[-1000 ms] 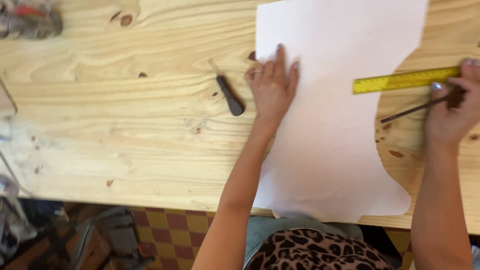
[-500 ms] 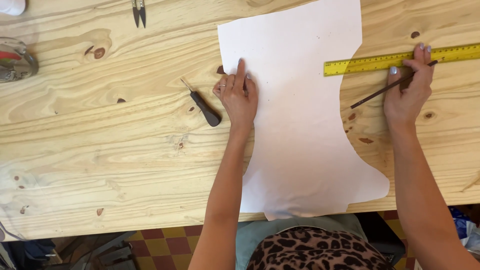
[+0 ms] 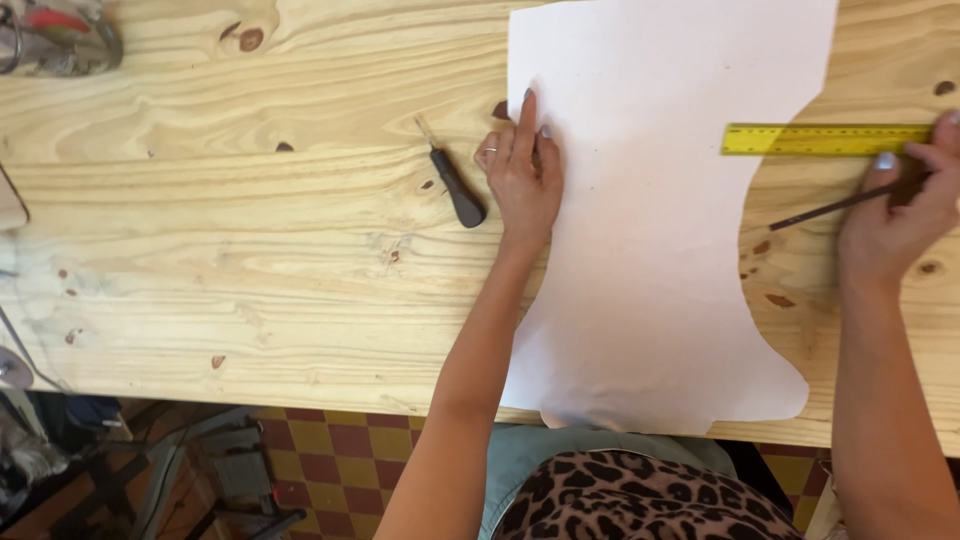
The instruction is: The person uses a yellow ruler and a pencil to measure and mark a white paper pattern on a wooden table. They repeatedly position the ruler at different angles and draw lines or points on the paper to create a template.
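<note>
**Two hands on a white cut-out at the pine bench**

We see a large white sheet (image 3: 660,250), cut with a curved right edge, lying flat on the pale wooden table (image 3: 250,270) and reaching past its near edge. The left hand (image 3: 525,180) rests palm-down on the sheet's left border, fingers extended and held close together, the index finger reaching furthest up. Just to its left lies a small awl with a dark handle (image 3: 455,185), apart from the hand. The right hand (image 3: 895,215) sits at the sheet's right, off the paper; its fingers curl around a thin dark pencil (image 3: 820,210) while the fingertips press on a yellow ruler (image 3: 825,139) that lies across the sheet's right edge. A glass jar (image 3: 55,40) stands at the far left corner.
</note>
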